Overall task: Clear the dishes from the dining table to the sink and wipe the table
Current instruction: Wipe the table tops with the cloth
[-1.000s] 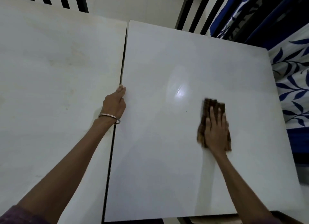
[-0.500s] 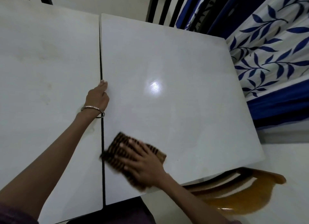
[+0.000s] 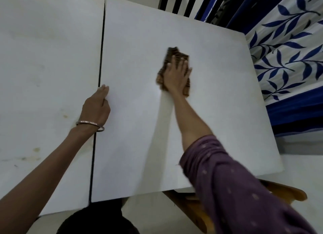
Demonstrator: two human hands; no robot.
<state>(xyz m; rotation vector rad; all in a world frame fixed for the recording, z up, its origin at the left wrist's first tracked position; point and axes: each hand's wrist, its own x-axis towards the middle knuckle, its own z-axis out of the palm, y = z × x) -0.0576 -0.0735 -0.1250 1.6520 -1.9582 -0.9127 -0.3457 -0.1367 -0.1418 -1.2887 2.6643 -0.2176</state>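
Pressing a brown striped cloth (image 3: 174,54) flat onto the white table (image 3: 218,111), the right hand (image 3: 176,76) has its grip apart, fingers straight and spread over the fabric. The left hand (image 3: 97,107), a bangle (image 3: 90,124) on its wrist, rests at the dark seam (image 3: 102,41) between two slabs, grip relaxed and holding nothing. A blue leaf-print curtain (image 3: 288,55) hangs to the right.

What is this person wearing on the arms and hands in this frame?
The left hand is bare, with a thin metal bangle at the wrist. The right hand is bare too; a purple sleeve with small pale dots covers that arm down to about the elbow. No gloves.
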